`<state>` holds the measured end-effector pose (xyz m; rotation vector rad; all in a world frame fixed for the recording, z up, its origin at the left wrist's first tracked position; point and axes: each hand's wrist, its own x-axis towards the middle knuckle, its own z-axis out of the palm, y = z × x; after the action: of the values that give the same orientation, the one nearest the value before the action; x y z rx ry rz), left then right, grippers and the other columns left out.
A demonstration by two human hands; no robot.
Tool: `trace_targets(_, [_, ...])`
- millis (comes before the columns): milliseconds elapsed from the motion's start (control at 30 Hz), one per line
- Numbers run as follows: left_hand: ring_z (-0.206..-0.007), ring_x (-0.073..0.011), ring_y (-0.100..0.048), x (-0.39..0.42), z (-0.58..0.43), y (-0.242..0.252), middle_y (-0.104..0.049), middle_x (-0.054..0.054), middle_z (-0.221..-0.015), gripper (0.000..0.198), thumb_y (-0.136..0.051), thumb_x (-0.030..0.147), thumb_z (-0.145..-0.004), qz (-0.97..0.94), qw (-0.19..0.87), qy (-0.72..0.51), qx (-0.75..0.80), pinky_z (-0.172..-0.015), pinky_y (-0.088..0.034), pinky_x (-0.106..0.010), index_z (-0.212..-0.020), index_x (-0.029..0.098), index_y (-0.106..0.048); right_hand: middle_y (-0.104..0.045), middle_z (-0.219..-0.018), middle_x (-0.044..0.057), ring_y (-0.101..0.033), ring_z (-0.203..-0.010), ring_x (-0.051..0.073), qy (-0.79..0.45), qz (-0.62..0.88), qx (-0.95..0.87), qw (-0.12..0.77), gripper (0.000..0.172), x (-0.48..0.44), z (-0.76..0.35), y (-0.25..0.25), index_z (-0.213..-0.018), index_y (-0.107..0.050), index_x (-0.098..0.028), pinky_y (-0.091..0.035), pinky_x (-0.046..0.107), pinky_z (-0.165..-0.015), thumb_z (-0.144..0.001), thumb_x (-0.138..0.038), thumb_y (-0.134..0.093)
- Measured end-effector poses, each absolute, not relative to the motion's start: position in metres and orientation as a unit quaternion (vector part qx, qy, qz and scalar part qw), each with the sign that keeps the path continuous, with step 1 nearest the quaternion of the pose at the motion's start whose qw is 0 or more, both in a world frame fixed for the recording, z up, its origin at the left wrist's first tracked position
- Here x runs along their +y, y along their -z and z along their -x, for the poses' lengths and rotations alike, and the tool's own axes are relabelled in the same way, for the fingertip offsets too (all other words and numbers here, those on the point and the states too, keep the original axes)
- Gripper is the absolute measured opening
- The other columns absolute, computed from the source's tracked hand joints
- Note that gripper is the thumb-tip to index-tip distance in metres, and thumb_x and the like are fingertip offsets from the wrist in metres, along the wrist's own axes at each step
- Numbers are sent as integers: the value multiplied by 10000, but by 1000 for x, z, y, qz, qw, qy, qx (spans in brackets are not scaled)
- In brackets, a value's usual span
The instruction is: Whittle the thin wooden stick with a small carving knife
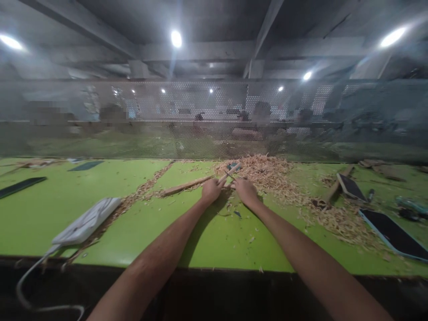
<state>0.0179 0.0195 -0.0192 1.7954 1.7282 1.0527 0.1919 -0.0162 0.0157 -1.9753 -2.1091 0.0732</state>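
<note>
Both arms reach forward over a green table (140,232). My left hand (211,191) is closed around a pale wooden stick (235,169), which points away to the upper right. Close beside it, my right hand (245,191) is closed on a thin, dark, blade-like tool (229,174) that crosses the stick. The fingers partly hide both things, and the tool's handle cannot be made out. Just beyond the hands spreads a heap of curly wood shavings (267,167). A longer wooden strip (185,186) lies to the left of my left hand.
A white power strip (87,221) with a cable lies at left. At right are a blue-edged phone (396,234), another phone (351,187) and a wooden piece (336,189) among shavings. A perforated screen (210,138) stands along the table's back edge, with blurred people beyond.
</note>
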Motion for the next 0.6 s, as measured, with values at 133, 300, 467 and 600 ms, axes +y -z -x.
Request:
trace_targets(133, [-644, -183, -443, 22, -14, 20, -467, 24, -610, 752, -861, 593, -1166, -639, 276, -410, 590, -667, -261, -336, -584, 267, -514, -952, -1516, 174, -880, -1333, 299, -36, 692, -687, 217, 539, -8, -210, -19, -1660, -915, -221, -640, 338, -1039, -1355, -242, -471])
trace_targets(300, [-611, -172, -381, 23, -7, 17, -434, 22, -582, 802, -892, 604, -1155, -626, 281, -409, 601, -665, -221, -362, -539, 266, -506, -946, -1460, 185, -869, -1314, 311, -38, 698, -657, 282, 457, 4, -225, -14, -1537, -965, -198, -615, 332, -1045, -1319, -192, -564])
trace_targets(467, [-673, -197, -451, 22, -6, 14, -487, 11, -637, 715, -787, 395, -1211, -660, 220, -403, 595, -705, -245, -361, -584, 279, -462, -937, -1454, 180, -853, -1319, 338, -17, 659, -673, 336, 458, 14, -231, -3, -1466, -974, -237, -641, 364, -1070, -1289, -204, -552])
trace_targets(600, [-763, -225, -512, 22, -8, 16, -536, 6, -719, 596, -697, 295, -1232, -682, 185, -408, 579, -747, -276, -351, -682, 286, -467, -942, -1470, 172, -869, -1344, 331, -41, 633, -691, 346, 415, 17, -228, 4, -1472, -961, -237, -664, 393, -1130, -1287, -200, -591])
